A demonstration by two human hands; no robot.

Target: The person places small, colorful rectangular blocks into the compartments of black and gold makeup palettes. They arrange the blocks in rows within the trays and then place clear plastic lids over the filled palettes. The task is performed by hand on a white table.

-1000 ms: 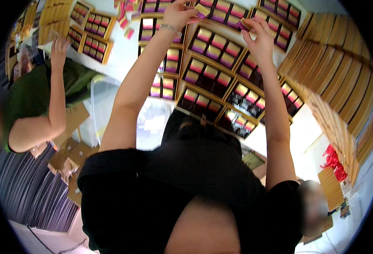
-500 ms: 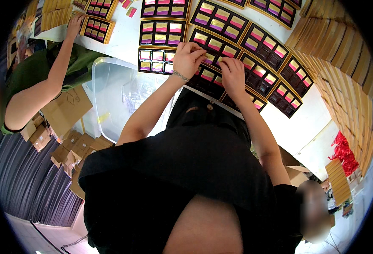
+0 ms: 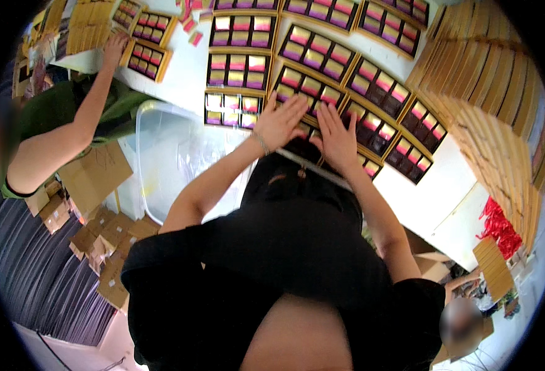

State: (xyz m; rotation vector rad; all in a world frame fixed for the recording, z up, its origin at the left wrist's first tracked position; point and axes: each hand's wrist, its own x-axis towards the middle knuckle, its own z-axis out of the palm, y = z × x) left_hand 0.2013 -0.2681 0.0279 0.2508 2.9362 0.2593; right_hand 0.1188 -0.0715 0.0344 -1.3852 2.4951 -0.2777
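Note:
My left hand (image 3: 280, 122) lies flat with its fingers stretched over the near side of a dark-trayed box (image 3: 303, 83). This box holds small rectangular pieces in pink, gold and purple. My right hand (image 3: 336, 137) rests beside it, fingers spread, at the box's right part. Neither hand grips anything. Under my palms another box is mostly hidden. To the right, a part-filled box (image 3: 371, 131) has pieces in its far row and dark hollows in its near row. A filled box (image 3: 317, 52) sits beyond my hands, and a shiny-topped one (image 3: 231, 110) lies to the left.
Tall stacks of gold boxes (image 3: 479, 77) line the right side, near red ribbon (image 3: 500, 227). A clear plastic bin (image 3: 180, 167) stands left of me. A co-worker's hand (image 3: 115, 52) is by boxes at far left. Cardboard cartons (image 3: 96, 176) lie below.
My fingertips were pinched together at the box's near row; now both hands are opened flat over it. The view has shifted slightly, so the boxes appear lower.

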